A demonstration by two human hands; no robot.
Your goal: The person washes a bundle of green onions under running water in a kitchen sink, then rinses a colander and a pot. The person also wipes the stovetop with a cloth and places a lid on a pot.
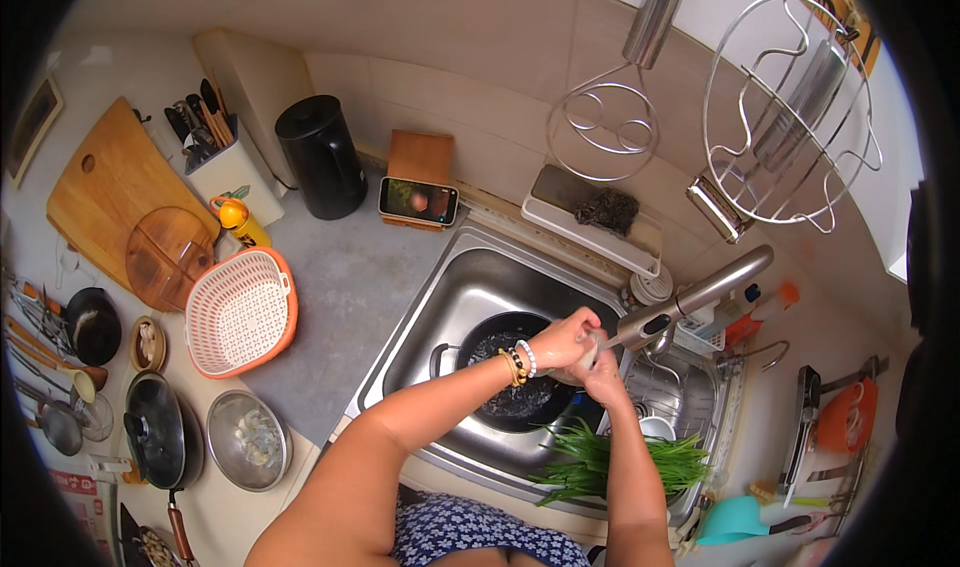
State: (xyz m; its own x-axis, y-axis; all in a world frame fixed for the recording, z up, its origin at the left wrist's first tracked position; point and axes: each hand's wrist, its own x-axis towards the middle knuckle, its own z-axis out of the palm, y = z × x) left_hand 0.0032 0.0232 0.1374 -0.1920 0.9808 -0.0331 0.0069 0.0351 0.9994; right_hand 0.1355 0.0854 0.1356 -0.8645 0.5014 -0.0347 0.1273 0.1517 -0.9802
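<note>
Both hands meet under the sink tap [675, 312], above a dark two-handled pan [517, 409] with water in it. My left hand [564, 343], with bracelets at the wrist, grips a small pale thing [592, 355]. From the other side my right hand [602, 381] holds the same thing. Fingers and motion blur partly hide it, so its kind is unclear. The pan sits in the left bowl of a stainless steel sink [420, 327]. Long green leafy stalks [577, 466] lie across the sink's front, partly beneath my right forearm.
On the left stand a white colander in an orange basin [238, 316], a steel bowl of peeled shrimp [251, 443] and a lidded frying pan [157, 432]. A black kettle [319, 158] and a propped phone [418, 201] are behind. Wire kitchen tools [787, 117] hang at upper right.
</note>
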